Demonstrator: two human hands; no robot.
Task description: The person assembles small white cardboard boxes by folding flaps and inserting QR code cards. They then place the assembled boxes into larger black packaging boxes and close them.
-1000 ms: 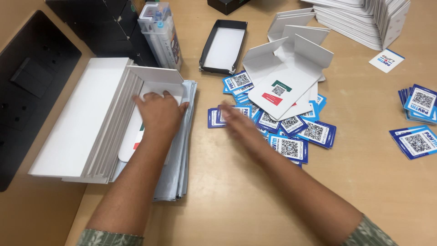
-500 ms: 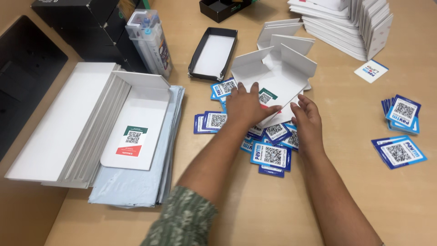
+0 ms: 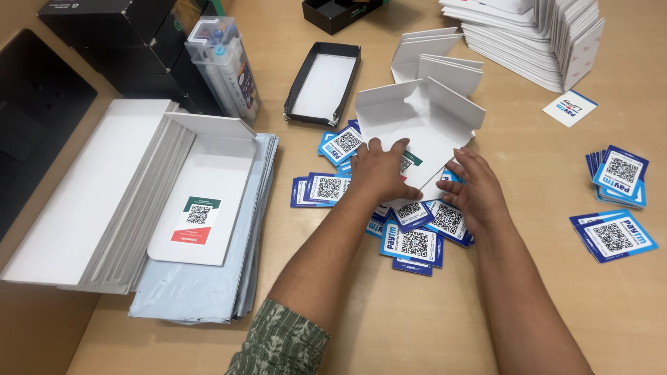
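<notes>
Left hand (image 3: 381,172): laid flat, fingers spread, pressed on the white folded card (image 3: 417,125).
Right hand (image 3: 475,189): open, fingertips set at the card's lower edge.
Card: rested atop scattered blue code stickers (image 3: 415,243), mid-table.
Left side: white card stack (image 3: 104,201) is seen.
</notes>
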